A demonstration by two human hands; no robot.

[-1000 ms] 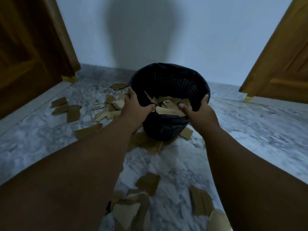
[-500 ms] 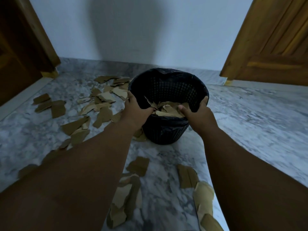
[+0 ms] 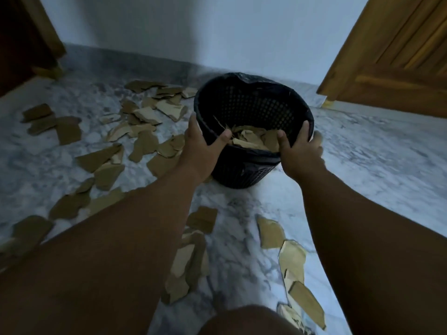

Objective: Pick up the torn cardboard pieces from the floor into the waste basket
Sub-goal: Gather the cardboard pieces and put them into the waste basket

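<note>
Most torn cardboard pieces (image 3: 142, 145) lie scattered on the floor (image 3: 387, 165) at centre left, beside the waste basket (image 3: 242, 174), whose near rim the left hand (image 3: 200, 151) and right hand (image 3: 300, 151) both grip, leaving the left hand nearer them.

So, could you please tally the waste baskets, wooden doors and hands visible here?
Black perforated plastic waste basket: 1
Brown wooden doors: 2, left door and right door
Hands: 2, left hand and right hand
Total: 5
</note>
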